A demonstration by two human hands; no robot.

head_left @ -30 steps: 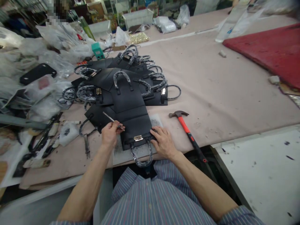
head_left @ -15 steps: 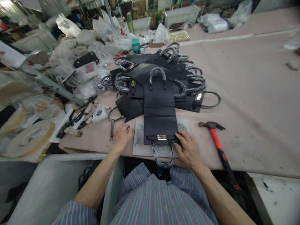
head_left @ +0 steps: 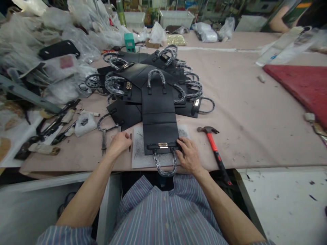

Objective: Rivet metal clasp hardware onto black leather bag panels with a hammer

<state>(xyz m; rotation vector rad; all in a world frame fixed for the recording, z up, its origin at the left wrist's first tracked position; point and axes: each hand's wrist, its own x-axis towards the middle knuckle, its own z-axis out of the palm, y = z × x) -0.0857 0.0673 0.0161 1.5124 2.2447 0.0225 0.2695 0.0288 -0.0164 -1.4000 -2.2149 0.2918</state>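
A flat, unassembled black handbag [head_left: 159, 122] lies lengthwise before me, with a gold-coloured clasp [head_left: 163, 145] near its lower end. Plastic film wraps its near handle [head_left: 165, 172], which hangs toward my body. Fingers of my right hand [head_left: 189, 154] grip the lower right edge of the bag. Left of the pale board [head_left: 138, 156] beneath the bag, my left hand [head_left: 119, 143] has its fingers curled together. A thin dark rod [head_left: 130, 142] shows at those fingertips; whether they hold it is unclear. To the right lies a claw hammer [head_left: 214, 146] with a red and black handle.
More flat black bags [head_left: 127, 114] with wrapped handles are heaped behind. Tools [head_left: 60, 122] and plastic bags [head_left: 84, 44] crowd the left side. A red sheet [head_left: 304, 86] lies at the right. Another person's arm [head_left: 279, 22] shows at the far right.
The view has swung to the right, bringing the red sheet and the other person's arm into sight. The thin rod now shows beside my left hand. My right hand stays on the bag's edge.
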